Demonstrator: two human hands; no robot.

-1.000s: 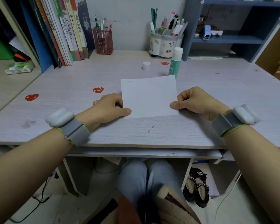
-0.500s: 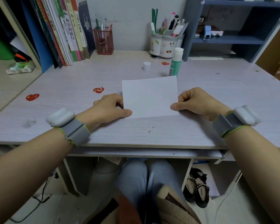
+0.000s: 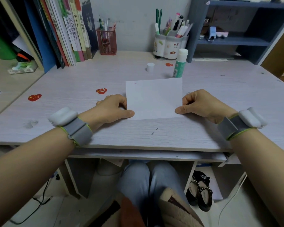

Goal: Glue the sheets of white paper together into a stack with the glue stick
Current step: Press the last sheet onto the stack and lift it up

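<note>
A white paper stack (image 3: 154,98) lies flat in the middle of the desk (image 3: 72,82). My left hand (image 3: 112,109) grips its near left corner, thumb lying on top of the sheet. At the near right corner my right hand (image 3: 202,104) pinches the paper the same way. The glue stick (image 3: 179,63) stands upright just behind the paper's far right corner, uncapped, with its white tip showing. Its white cap (image 3: 150,67) stands alone on the desk to the left of it. How many sheets are in the stack is not visible.
A white pen holder (image 3: 170,45) and a red mesh pen cup (image 3: 106,41) stand at the back wall. Books (image 3: 69,33) lean at the back left. A blue shelf unit (image 3: 239,41) rises at the back right. Red heart stickers (image 3: 101,91) dot the desk.
Both hands keep their grip on the paper's near corners; the sheet and hands have hardly shifted.
</note>
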